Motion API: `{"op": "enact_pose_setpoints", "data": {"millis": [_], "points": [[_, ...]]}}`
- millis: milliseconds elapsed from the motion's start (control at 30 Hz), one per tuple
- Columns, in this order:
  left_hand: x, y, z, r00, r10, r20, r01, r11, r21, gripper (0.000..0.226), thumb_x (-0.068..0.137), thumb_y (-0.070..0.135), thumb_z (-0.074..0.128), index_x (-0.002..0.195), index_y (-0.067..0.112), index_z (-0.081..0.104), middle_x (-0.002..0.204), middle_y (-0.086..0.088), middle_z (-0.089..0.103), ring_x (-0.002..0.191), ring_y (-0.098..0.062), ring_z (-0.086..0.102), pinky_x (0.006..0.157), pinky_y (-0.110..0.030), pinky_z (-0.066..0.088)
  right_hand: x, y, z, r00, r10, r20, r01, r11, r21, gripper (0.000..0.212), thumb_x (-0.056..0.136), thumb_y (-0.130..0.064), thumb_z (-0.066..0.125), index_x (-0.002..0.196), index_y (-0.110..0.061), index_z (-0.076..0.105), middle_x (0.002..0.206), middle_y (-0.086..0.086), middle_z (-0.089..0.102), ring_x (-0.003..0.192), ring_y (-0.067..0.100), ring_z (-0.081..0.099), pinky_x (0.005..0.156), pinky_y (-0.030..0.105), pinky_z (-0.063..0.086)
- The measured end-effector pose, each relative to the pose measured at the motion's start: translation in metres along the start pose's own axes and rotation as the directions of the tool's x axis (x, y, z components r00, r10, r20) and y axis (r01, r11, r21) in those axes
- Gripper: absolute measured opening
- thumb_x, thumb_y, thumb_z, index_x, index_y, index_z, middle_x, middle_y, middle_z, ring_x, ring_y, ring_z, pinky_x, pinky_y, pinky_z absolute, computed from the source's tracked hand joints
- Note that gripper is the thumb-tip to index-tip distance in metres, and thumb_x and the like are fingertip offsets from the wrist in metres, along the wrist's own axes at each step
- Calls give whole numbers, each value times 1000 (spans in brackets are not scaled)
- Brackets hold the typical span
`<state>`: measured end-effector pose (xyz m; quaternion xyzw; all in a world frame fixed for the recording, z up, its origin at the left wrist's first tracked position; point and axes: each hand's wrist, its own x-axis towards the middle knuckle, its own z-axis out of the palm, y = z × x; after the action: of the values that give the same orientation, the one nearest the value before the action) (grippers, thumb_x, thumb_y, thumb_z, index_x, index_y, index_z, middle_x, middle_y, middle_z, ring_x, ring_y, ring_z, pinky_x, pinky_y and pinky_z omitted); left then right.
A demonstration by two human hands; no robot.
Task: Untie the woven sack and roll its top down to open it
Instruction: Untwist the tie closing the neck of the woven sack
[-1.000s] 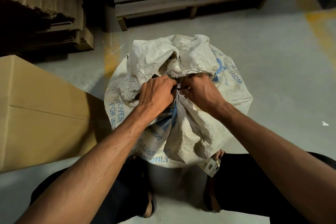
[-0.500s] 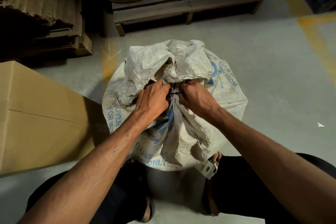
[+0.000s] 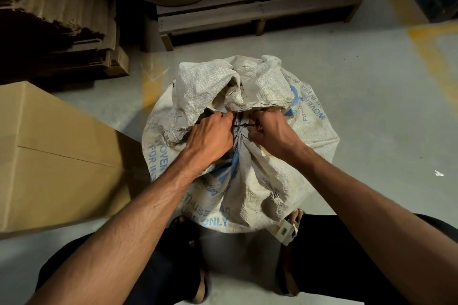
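A full white woven sack point(image 3: 250, 188) with blue print stands on the floor between my feet. Its top is gathered into a neck, and the loose flap point(image 3: 223, 82) bunches up beyond it. A thin dark tie point(image 3: 244, 125) runs across the neck. My left hand point(image 3: 210, 138) grips the neck and the tie's left end. On the other side my right hand point(image 3: 270, 134) pinches the tie's right end. The fingertips of both hands are hidden in the folds.
A large cardboard box point(image 3: 57, 153) stands close on the left, touching the sack. A wooden pallet point(image 3: 255, 10) with two brown drums lies ahead. Stacked dark corrugated sheets point(image 3: 57, 17) fill the far left. A white tag point(image 3: 285, 230) hangs by my right foot.
Both hands have stayed at the sack's neck and drawn slightly apart, showing a short stretch of dark tie between them. The view has tilted a little, so the sack sits lower in frame.
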<state>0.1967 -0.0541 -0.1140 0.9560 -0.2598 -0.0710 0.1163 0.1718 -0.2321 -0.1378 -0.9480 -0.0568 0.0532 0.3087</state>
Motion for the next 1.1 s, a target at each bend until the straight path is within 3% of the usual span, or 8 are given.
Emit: {"op": "enact_pose_setpoints", "data": {"millis": [233, 400, 500, 600, 733, 933, 1033, 1100], "points": [[3, -17, 3, 995, -97, 17, 98, 988, -120, 22, 99, 7, 47, 116, -2, 58, 65, 6, 47, 47, -7, 51, 40, -20, 42, -1, 5, -9, 980, 172, -96, -156, 976, 150, 17, 80, 8, 49, 72, -5, 55, 67, 4, 57, 56, 17, 46, 52, 35, 41], [1, -8, -1, 992, -125, 24, 127, 986, -108, 27, 91, 2, 54, 117, -2, 58, 76, 0, 52, 57, -12, 54, 47, -20, 38, 0, 7, -10, 975, 202, -89, -194, 976, 98, 8, 83, 5, 55, 78, 4, 61, 72, 17, 65, 59, 17, 44, 56, 42, 43], [-5, 1, -7, 991, -131, -25, 130, 991, -37, 52, 87, 7, 59, 138, 4, 47, 84, -3, 53, 60, -12, 51, 47, -22, 36, -1, 5, -13, 978, 188, -96, -181, 981, 76, 7, 82, 5, 56, 77, 4, 61, 73, 19, 64, 61, 18, 45, 58, 45, 45], [-8, 8, -11, 985, -126, -115, 132, 990, 43, 59, 89, 31, 59, 144, 15, 43, 103, -9, 55, 82, -17, 52, 59, -28, 45, -3, 3, -17, 978, 176, -114, -168, 983, 79, 6, 80, 6, 58, 77, 3, 63, 69, 13, 64, 60, 18, 47, 56, 33, 42], [-7, 17, -1, 993, -109, -50, 101, 983, -151, 62, 87, 43, 67, 143, 24, 48, 124, -10, 50, 111, -21, 52, 84, -34, 55, -5, -5, -24, 981, 132, -142, -121, 989, 88, 8, 77, 7, 59, 73, 1, 63, 65, 6, 59, 55, 6, 42, 55, 18, 37], [-6, 20, 6, 990, -133, -44, 129, 988, -91, 60, 86, 52, 67, 141, 39, 48, 111, -3, 53, 105, -24, 49, 75, -38, 53, -18, -3, -36, 980, 147, -133, -135, 986, 93, 17, 84, 2, 60, 73, -11, 60, 64, -7, 55, 57, 7, 47, 55, 12, 39], [-3, 22, 8, 990, -135, -37, 133, 990, -55, 60, 88, 45, 67, 144, 38, 46, 115, -4, 54, 106, -24, 48, 76, -38, 52, -23, 0, -47, 982, 147, -115, -136, 986, 101, 17, 87, 0, 62, 75, -12, 65, 67, -1, 67, 61, 15, 62, 58, 15, 47], [-4, 23, 9, 990, -139, -32, 138, 990, -33, 60, 91, 41, 66, 146, 36, 44, 120, -5, 53, 109, -25, 47, 80, -39, 52, -25, -1, -55, 982, 153, -112, -137, 981, 136, 15, 88, -1, 64, 78, -10, 70, 69, 3, 72, 66, 20, 71, 66, 32, 58]]}}
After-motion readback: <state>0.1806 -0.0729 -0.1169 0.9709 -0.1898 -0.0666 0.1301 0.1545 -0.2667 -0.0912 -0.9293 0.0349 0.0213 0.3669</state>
